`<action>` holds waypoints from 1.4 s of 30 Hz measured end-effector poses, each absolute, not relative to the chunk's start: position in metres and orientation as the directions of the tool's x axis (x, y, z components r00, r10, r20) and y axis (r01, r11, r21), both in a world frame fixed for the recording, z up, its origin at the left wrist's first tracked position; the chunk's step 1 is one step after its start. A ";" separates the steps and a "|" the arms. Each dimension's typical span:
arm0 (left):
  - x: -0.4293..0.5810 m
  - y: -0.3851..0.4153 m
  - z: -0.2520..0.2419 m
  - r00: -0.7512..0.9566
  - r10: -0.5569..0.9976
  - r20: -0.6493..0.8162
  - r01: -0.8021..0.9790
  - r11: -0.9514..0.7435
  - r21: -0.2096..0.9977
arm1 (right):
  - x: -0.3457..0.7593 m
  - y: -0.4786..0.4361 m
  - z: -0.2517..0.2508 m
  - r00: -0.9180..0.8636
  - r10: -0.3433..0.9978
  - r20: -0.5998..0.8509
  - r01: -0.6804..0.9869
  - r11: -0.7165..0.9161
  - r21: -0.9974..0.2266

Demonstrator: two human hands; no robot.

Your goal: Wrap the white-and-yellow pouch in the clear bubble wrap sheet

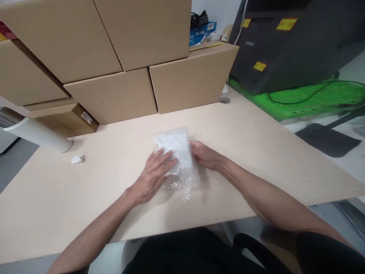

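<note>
A white flat item wrapped in clear bubble wrap (182, 152) is at the middle of the table, loose crinkled plastic trailing off its near end. My left hand (154, 173) rests across the package's left part, fingers stretched and slightly apart on top of the wrap. On the opposite side, my right hand (203, 154) pinches the package's right edge, and its fingertips are partly hidden behind the plastic. What is inside the wrap cannot be made out beyond its pale, rectangular shape.
Stacked cardboard boxes (114, 95) line the table's back edge. A white roll (45, 135) and a crumpled white scrap (78, 159) are at left. A tape roll (225, 100) lies by the boxes. A large dark printer (273, 49) stands back right, beyond the wooden table (251, 137).
</note>
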State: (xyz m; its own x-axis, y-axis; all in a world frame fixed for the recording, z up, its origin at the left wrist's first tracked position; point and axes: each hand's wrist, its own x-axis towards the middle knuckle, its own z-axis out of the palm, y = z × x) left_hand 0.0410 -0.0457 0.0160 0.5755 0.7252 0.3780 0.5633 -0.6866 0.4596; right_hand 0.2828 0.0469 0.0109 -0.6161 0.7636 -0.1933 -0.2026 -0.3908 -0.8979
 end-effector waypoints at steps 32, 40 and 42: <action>0.037 -0.052 0.020 0.209 0.974 0.084 0.975 -0.215 0.061 | 0.300 0.070 0.014 -0.268 0.959 -0.095 -0.267 -0.169 -0.949; 0.014 -0.068 0.004 0.112 0.918 0.380 0.938 -0.224 0.265 | 0.307 0.075 0.016 -0.228 0.971 -0.067 -0.270 -0.129 -0.954; 0.003 -0.082 0.008 -0.142 0.898 0.417 0.884 -0.075 0.462 | 0.310 0.077 0.020 -0.205 0.977 -0.062 -0.259 -0.115 -0.959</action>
